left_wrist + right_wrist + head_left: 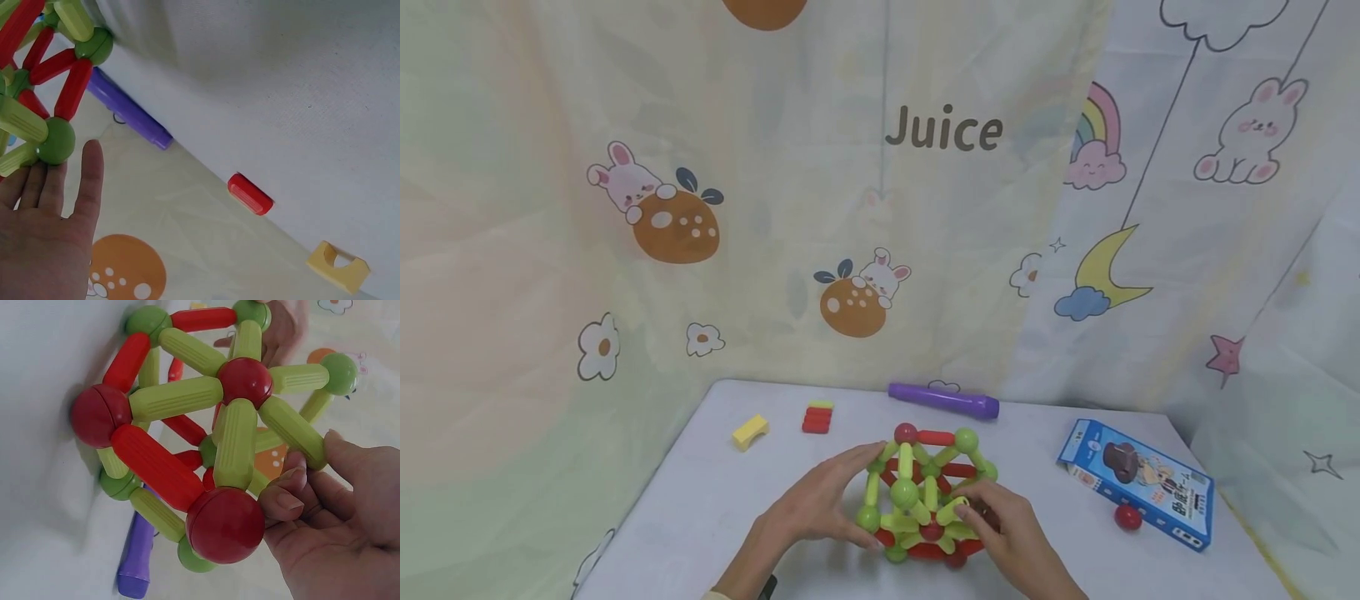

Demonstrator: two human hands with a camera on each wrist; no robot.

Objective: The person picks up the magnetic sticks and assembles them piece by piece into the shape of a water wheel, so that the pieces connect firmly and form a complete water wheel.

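Observation:
A cage of red and light-green rods joined by red and green balls [925, 492] stands on the white table [700, 508] near its front. My left hand [850, 496] lies flat against its left side, and the straight fingers [37, 187] touch a green ball [57, 140]. My right hand [981, 512] is at the front right of the structure [187, 425]. Its thumb and curled fingers [284, 500] pinch the end of a green rod [290, 431] that runs out from a red ball [245, 381].
A purple cylinder [943, 401] lies at the back of the table, with a yellow arch block [750, 431] and a red-and-yellow block [817, 417] to the left. A blue box [1137, 482] and a loose red ball [1127, 517] sit on the right. A printed curtain hangs behind.

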